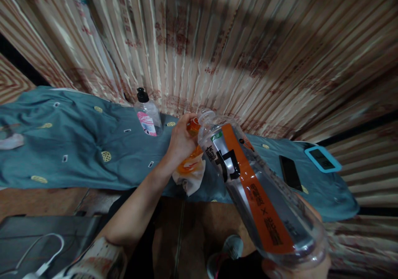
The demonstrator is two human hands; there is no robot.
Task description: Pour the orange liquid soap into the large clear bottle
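My right hand (323, 264) is wrapped round the base of a large clear plastic bottle (258, 192) with an orange and silver label. The bottle tilts, and its uncapped mouth points up and left toward my left hand (183, 136). Closed fingers of my left hand grip an orange bottle (193, 126), much of it behind the hand and the clear bottle's neck. A crumpled white cloth or tissue (189, 179) with orange on it lies just below. Whether anything flows between the bottles I cannot tell.
A pump bottle (147, 121) with a pink label stands at the back of the teal cloth (81, 146). To the right lie a dark phone (290, 173) and a blue-framed digital clock (323, 159). A pleated curtain (199, 42) hangs behind. A white cable (46, 266) lies lower left.
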